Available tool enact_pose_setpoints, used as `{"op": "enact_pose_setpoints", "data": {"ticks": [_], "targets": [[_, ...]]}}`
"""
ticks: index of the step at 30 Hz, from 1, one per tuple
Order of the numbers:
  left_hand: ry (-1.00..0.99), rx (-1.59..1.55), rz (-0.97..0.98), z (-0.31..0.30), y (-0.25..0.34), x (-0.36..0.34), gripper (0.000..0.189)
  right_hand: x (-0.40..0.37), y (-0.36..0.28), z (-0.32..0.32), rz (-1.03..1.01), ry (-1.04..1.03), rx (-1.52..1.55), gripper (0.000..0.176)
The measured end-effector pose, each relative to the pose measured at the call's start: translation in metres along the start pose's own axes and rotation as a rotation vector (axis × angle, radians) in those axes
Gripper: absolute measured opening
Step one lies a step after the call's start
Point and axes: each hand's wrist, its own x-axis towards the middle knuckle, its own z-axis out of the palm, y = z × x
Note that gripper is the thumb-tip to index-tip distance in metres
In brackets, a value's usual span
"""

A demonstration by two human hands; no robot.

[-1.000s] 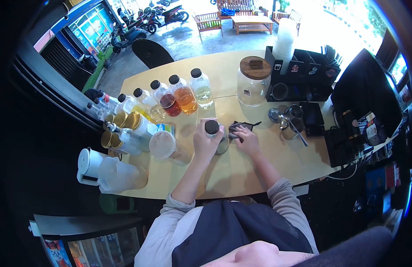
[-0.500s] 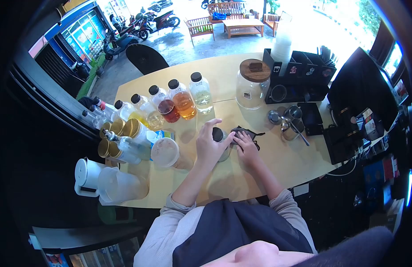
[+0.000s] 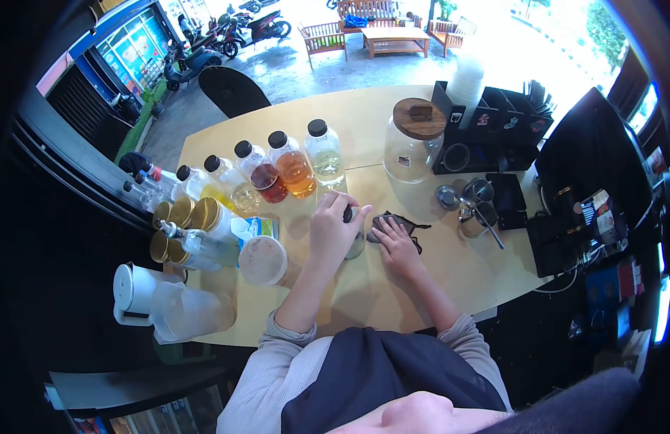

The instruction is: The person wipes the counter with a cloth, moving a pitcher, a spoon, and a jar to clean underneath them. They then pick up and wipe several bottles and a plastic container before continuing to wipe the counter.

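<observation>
My left hand [image 3: 335,223] is at the black cap of a small bottle [image 3: 356,248] standing on the table, its fingers curled over the cap. The hand covers much of that bottle. To its right, my right hand [image 3: 394,242] lies flat with fingers spread on a dark grey cloth [image 3: 414,226]. Beyond my left hand stand capped bottles, among them one with pale green liquid [image 3: 326,160], one with orange liquid [image 3: 294,172] and one with red liquid [image 3: 268,181].
A wooden-lidded glass jar [image 3: 409,155] stands ahead. Metal cups [image 3: 477,192], a black organizer [image 3: 487,126] and a monitor [image 3: 584,159] are on the right. A round tub [image 3: 263,261], gold-lidded jars [image 3: 205,214] and white pitchers [image 3: 183,311] occupy the left.
My left hand has closed from a wide-open pose over the small bottle's cap. My right hand still rests on the cloth. The view has shifted slightly.
</observation>
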Motion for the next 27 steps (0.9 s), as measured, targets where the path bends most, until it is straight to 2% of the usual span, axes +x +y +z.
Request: {"op": "enact_pose_setpoints", "data": {"ticks": [3, 5, 9, 11, 16, 21, 23, 27], "targets": [[-0.081, 0.118, 0.011, -0.005, 0.012, 0.004, 0.028, 0.007, 0.005, 0.006, -0.017, -0.004, -0.017, 0.044], [-0.043, 0.288, 0.078, -0.003, 0.018, 0.008, 0.026, 0.017, 0.011, 0.015, -0.032, -0.017, -0.066, 0.046], [0.02, 0.377, 0.163, 0.014, 0.016, 0.01, 0.022, 0.047, 0.016, 0.026, -0.016, -0.078, -0.156, 0.048], [0.093, 0.311, 0.222, 0.02, 0.016, 0.01, 0.017, 0.065, 0.02, 0.034, -0.043, 0.006, -0.135, 0.05], [0.106, 0.223, 0.207, 0.026, 0.021, 0.002, 0.012, 0.09, 0.024, 0.035, -0.104, 0.015, -0.27, 0.05], [0.093, 0.174, 0.183, 0.027, 0.018, -0.006, 0.015, 0.085, 0.025, 0.039, -0.089, 0.017, -0.127, 0.049], [0.12, -0.058, 0.13, 0.023, 0.015, -0.004, 0.014, 0.077, 0.024, 0.039, -0.062, -0.001, -0.066, 0.05], [0.107, -0.175, 0.07, 0.009, 0.002, 0.0, 0.018, 0.057, 0.022, 0.027, -0.034, -0.034, 0.055, 0.048]]}}
